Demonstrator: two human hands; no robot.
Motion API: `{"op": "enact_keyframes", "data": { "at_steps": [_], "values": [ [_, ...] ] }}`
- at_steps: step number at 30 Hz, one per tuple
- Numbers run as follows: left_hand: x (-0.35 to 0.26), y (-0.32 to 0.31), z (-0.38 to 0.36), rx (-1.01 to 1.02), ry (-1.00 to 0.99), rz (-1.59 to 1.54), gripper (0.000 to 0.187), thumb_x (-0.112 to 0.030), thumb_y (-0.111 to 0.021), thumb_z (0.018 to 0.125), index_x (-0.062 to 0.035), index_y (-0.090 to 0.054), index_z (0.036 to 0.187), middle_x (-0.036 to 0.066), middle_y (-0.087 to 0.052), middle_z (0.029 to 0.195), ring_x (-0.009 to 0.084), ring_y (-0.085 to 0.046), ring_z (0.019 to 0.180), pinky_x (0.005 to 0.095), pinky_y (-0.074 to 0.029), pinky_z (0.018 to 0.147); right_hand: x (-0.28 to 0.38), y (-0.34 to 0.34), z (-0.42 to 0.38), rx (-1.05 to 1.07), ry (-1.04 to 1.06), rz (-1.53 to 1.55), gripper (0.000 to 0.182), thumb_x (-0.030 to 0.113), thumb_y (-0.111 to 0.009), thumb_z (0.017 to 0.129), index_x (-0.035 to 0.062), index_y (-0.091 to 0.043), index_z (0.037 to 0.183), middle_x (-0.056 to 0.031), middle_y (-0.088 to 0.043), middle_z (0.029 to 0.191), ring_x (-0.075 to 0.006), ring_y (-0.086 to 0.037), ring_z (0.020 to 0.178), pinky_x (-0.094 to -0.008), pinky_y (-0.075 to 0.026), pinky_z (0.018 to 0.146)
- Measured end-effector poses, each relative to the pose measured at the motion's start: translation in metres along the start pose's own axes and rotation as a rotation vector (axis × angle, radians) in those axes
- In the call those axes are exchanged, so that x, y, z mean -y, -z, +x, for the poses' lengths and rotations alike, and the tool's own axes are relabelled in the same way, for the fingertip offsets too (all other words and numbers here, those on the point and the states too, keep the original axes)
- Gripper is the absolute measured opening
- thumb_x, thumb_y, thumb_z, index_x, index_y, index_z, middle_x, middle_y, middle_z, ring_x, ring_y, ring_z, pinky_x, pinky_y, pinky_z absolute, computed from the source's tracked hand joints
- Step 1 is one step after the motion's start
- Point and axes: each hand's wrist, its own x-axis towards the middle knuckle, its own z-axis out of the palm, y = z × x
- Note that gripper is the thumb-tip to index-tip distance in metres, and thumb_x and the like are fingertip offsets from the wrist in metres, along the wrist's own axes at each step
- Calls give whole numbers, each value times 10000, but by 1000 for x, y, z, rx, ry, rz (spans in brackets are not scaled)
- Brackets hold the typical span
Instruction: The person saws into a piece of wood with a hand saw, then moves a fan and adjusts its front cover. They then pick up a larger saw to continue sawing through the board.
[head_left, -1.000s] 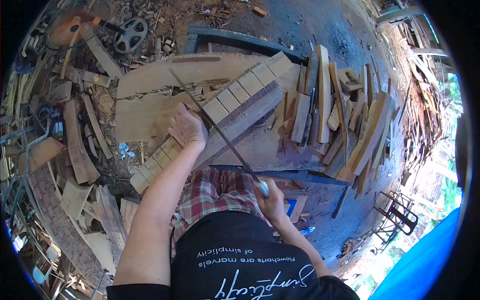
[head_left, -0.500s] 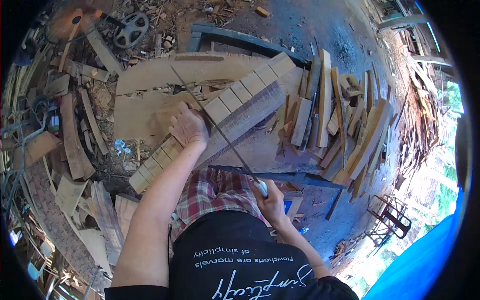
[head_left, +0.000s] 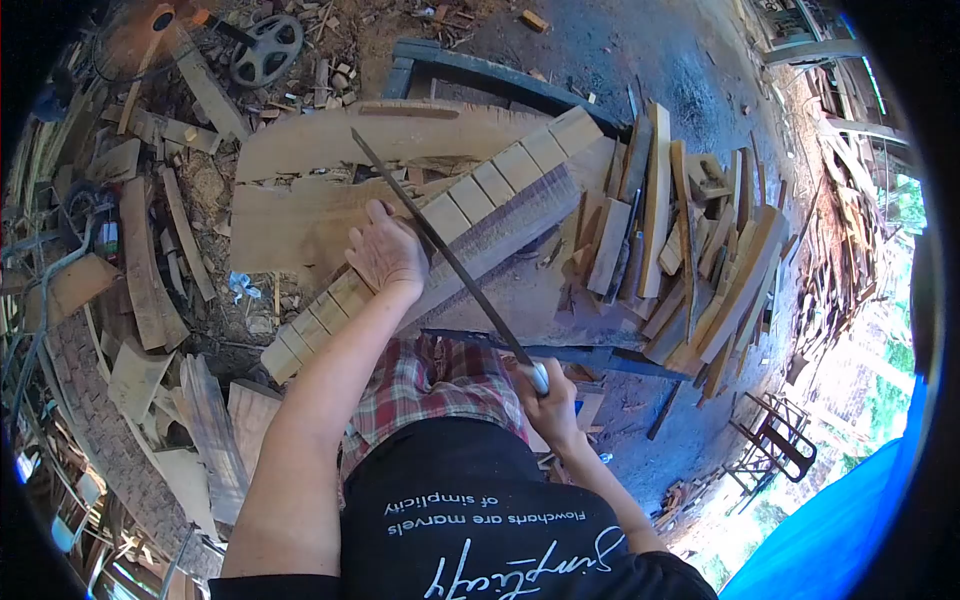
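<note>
— Saw [head_left: 440, 245]: what does it look like?
— Long, thin, dark blade running from 11 to 5 o'clock across a pale, notched wooden beam [head_left: 470, 215].
— Setting?
— Plank table [head_left: 300, 220] in a scrap-strewn yard.
— Hands?
— Right hand [head_left: 545, 400] closed round the saw's handle; left hand [head_left: 385, 255] flat, fingers together, pressing the beam.

A long, thin handsaw [head_left: 440, 245] lies slanted across a pale wooden plank [head_left: 480, 205] scored with evenly spaced crosscuts, on the table [head_left: 300, 225].
</note>
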Motion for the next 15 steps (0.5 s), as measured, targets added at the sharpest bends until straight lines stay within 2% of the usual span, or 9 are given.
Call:
{"op": "enact_keyframes", "data": {
  "at_steps": [2,4,7,8,10,13,15],
  "values": [
    [0,0,2,-5,-14,-19,139,-208,-457,901,-163,-524,1014,97,-658,949,307,-560,992,489,-367,815,7,-21,35,37,-16,26,191,136,-645,870,25,-490,852,-227,-567,770,-423,-590,722,-434,-459,610],
    [2,-3,4,-32,-9,-21,134,-203,-459,899,-164,-525,1009,93,-659,945,309,-562,987,489,-369,810,13,-50,76,0,125,-6,198,158,-640,870,27,-491,864,-227,-561,781,-442,-566,737,-460,-442,619],
    [2,0,2,-22,-10,-29,131,-200,-462,897,-166,-526,1006,88,-662,937,314,-565,979,489,-375,798,18,-43,65,-9,143,-52,216,179,-637,869,25,-485,863,-225,-550,774,-454,-538,728,-482,-420,611],
    [-1,1,4,-1,10,-32,133,-203,-464,896,-166,-526,1008,87,-664,932,317,-567,977,490,-378,793,14,-29,46,11,118,-104,192,152,-640,869,23,-498,869,-220,-571,798,-430,-579,740,-450,-452,623],
    [-1,2,3,3,3,-16,135,-212,-461,898,-164,-526,1005,88,-666,929,319,-567,978,493,-381,792,5,-1,4,20,37,-11,175,130,-649,866,22,-511,875,-212,-593,804,-398,-622,754,-413,-481,638],
    [-5,7,2,48,20,24,133,-206,-473,883,-160,-529,995,77,-654,961,299,-560,976,479,-370,802,3,11,-9,27,-84,-29,167,116,-657,861,22,-520,881,-204,-607,792,-369,-653,767,-387,-496,651],
    [-6,5,3,71,35,42,131,-189,-488,867,-159,-532,988,63,-641,997,278,-554,972,462,-356,813,0,-11,25,33,-23,-30,202,150,-660,862,24,-503,869,-217,-585,757,-422,-603,728,-414,-475,619]
  ]
}}
